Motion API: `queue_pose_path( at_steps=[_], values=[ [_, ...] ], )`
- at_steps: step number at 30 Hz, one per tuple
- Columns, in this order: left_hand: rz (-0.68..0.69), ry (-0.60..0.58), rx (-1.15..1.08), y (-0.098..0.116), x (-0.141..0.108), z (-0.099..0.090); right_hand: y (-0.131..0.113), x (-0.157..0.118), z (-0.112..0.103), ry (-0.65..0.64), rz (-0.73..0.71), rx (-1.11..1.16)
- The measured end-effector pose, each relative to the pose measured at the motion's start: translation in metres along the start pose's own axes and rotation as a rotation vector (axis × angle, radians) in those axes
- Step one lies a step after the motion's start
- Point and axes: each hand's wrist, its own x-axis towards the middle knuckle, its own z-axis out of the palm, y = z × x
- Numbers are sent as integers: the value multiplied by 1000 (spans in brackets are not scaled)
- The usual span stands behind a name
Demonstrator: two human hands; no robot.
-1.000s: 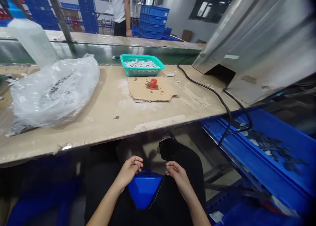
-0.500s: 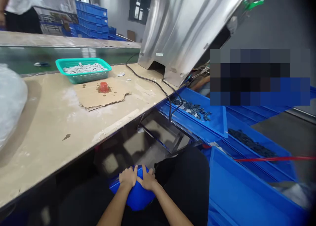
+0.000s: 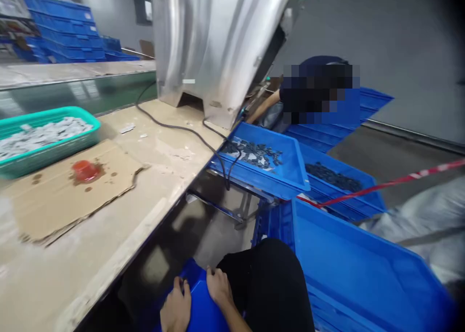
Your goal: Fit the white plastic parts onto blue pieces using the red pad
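Low between my dark-clad legs is a smooth blue plastic object (image 3: pixel 204 305); its lower part is cut off, so I cannot tell its kind. My left hand (image 3: pixel 177 304) is at its left side with fingers curled against it. On its upper right edge, my right hand (image 3: pixel 219 285) is closed with bent fingers. The two hands are apart, with blue surface showing between them. Ahead to the left on the worktable, a red cap-like piece (image 3: pixel 85 170) sits in a wet stain on a torn cardboard sheet (image 3: pixel 72 203).
A green basket (image 3: pixel 51 154) holds small white pieces. A metal machine housing (image 3: pixel 210 46) stands on the worktable (image 3: pixel 160 172), with a black cable (image 3: pixel 174 127) trailing over the edge. Blue trays (image 3: pixel 290 177) hold dark pieces. A person (image 3: pixel 267 105) bends beyond them. Red tape (image 3: pixel 392 184) stretches across the right.
My view has swung right and the table things sit further left. My hands, earlier touching on top of the blue object, have moved apart to its sides. The bending person shows more.
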Motion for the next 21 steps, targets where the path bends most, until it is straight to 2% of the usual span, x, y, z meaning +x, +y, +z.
queue_pose_path(
  at_steps=[7, 13, 17, 21],
  values=[
    [-97, -77, 130, 6, 5, 0, 0, -8, 0, 67, 11, 41],
    [-80, -81, 195, 0, 12, 6, 8, -14, 2, 86, 3, 83],
    [-34, -63, 193, -5, 12, 10, 13, -13, 1, 57, -16, 120],
    [-11, -48, 174, -3, 10, 11, 17, -7, -1, -24, -33, 157]
  ],
)
